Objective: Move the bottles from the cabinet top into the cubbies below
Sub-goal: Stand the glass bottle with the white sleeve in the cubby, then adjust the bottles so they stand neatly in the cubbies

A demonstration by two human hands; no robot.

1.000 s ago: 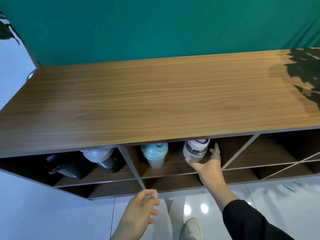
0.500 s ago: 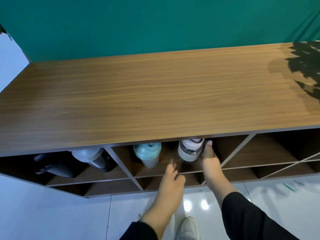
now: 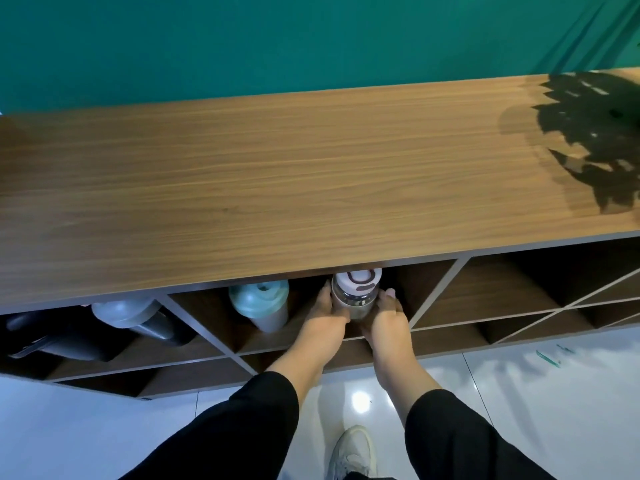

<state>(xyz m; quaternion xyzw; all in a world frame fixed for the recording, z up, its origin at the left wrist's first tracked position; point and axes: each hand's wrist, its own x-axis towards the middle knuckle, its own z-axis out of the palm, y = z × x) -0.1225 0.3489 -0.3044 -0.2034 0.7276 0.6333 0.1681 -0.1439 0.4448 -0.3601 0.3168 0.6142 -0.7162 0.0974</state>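
Note:
A clear bottle with a white lid (image 3: 356,289) stands in the middle upper cubby, under the front edge of the wooden cabinet top (image 3: 277,188). My left hand (image 3: 325,322) grips its left side and my right hand (image 3: 386,320) grips its right side. To its left in the same cubby stands a bottle with a teal lid (image 3: 259,303). The left cubby holds a grey-lidded bottle (image 3: 124,311) and a black bottle (image 3: 62,341) lying over. The bottles' lower parts are partly hidden by my hands and the shelf.
A green wall (image 3: 311,39) rises behind the cabinet. A plant's shadow (image 3: 588,133) falls on the top's right end. The cubbies to the right (image 3: 502,292) hold nothing visible. Below lie a glossy white floor (image 3: 519,393) and my white shoe (image 3: 351,452).
My left hand has risen from below the cabinet and closed on the white-lidded bottle's left side. My right hand has wrapped around its right side. The view has shifted slightly right.

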